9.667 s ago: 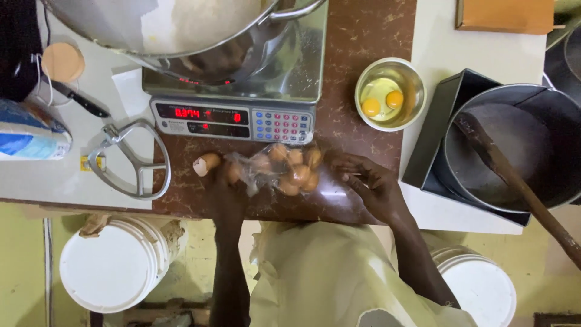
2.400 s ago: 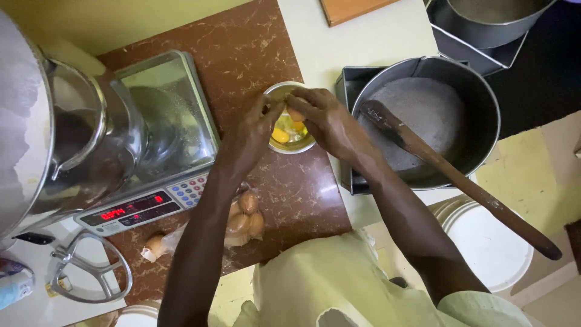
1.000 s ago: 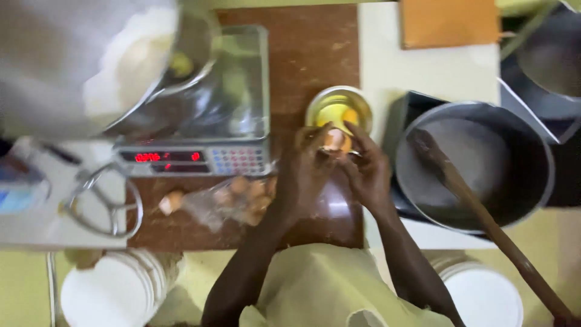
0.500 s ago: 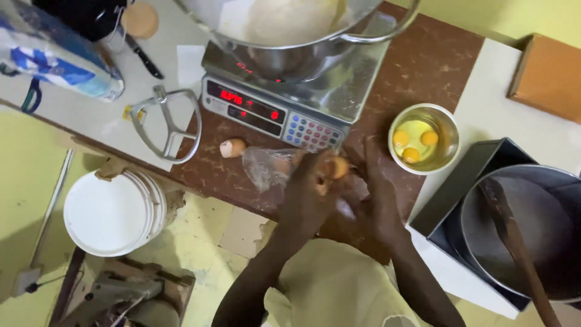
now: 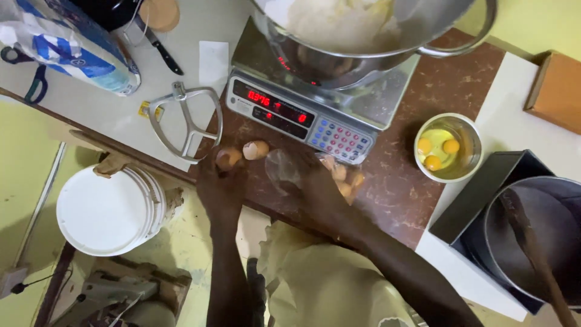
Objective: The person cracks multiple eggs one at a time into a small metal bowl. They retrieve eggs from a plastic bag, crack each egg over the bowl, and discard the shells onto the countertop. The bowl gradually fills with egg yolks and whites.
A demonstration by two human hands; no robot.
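hands, back from the small bowl [image 5: 448, 149] of three yolks: left hand [image 5: 219, 181] setting an eggshell [image 5: 229, 158] at the counter's front edge, right hand [image 5: 310, 181] closing on the clear egg bag [image 5: 290, 172].

Person seen from above. The left hand [image 5: 221, 184] and right hand [image 5: 311, 184] are bare, without gloves, rings or a watch; both forearms are uncovered. At six o'clock, a pale cream-yellow garment [image 5: 330, 284] of soft, creased cloth covers the torso, its short sleeve ending above the right elbow.
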